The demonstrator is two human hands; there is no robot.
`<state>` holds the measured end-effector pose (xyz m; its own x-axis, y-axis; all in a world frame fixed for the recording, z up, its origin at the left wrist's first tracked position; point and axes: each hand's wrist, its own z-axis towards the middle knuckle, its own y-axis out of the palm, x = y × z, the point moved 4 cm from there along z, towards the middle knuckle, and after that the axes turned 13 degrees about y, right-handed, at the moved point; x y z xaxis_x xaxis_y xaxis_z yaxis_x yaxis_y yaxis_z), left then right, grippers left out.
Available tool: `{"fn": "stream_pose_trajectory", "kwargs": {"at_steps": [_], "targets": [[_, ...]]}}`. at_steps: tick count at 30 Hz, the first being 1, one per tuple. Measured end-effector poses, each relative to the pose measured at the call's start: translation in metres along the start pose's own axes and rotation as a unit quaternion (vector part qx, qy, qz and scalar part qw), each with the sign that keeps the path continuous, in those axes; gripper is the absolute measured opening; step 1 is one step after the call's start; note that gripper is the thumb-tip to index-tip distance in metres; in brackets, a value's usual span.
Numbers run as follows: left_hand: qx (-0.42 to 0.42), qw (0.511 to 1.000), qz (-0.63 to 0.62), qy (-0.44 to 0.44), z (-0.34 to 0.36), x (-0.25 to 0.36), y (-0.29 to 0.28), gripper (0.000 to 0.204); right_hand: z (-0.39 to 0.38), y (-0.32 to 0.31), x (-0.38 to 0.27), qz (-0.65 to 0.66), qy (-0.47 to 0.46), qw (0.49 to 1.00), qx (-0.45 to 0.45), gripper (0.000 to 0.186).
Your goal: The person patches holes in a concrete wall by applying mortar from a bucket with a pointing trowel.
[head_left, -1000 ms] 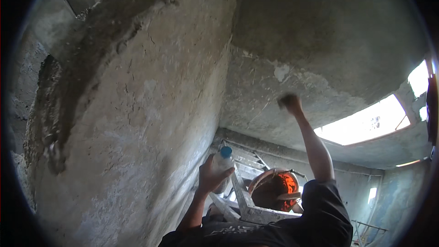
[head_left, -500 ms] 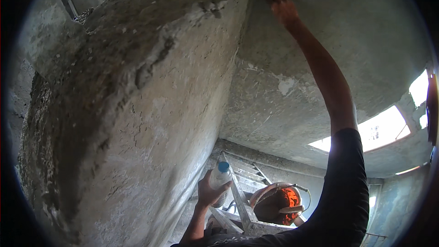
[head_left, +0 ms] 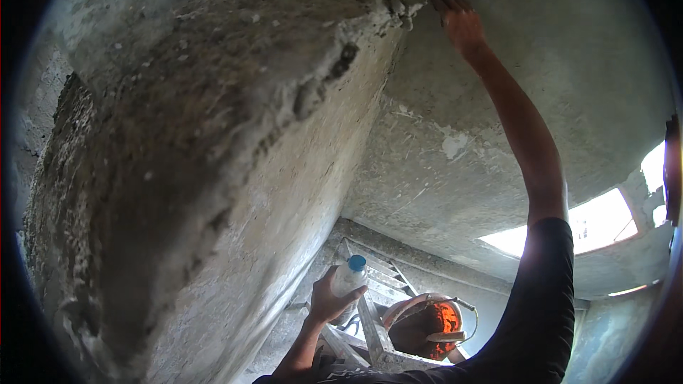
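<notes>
The right hand (head_left: 459,18) reaches high overhead, fingers spread flat against the grey plastered wall (head_left: 569,64), just beside a rough, crumbling concrete beam (head_left: 213,121) to its left. Far below it, the left hand (head_left: 329,302) is wrapped around a clear plastic bottle (head_left: 348,277) with a blue cap, holding it upright close to the beam's lower face. Just right of the left hand stands a metal ladder (head_left: 373,334), with an orange bucket (head_left: 430,327) beside it.
</notes>
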<state>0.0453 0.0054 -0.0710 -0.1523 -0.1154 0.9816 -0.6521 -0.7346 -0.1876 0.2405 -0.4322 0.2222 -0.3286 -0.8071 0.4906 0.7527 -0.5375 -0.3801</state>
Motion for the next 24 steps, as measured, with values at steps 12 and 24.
{"fn": "stream_pose_trajectory", "kwargs": {"at_steps": [12, 24], "targets": [[0.000, 1.000, 0.010, 0.008, -0.003, 0.000, -0.005, 0.051, -0.025, -0.012, -0.009, 0.106, 0.085, 0.987, -0.082, 0.050], [-0.009, 1.000, 0.027, -0.006, -0.003, -0.004, -0.009, 0.053, -0.155, 0.087, -0.072, 0.041, -0.064, 0.917, -0.391, 0.044]]}}
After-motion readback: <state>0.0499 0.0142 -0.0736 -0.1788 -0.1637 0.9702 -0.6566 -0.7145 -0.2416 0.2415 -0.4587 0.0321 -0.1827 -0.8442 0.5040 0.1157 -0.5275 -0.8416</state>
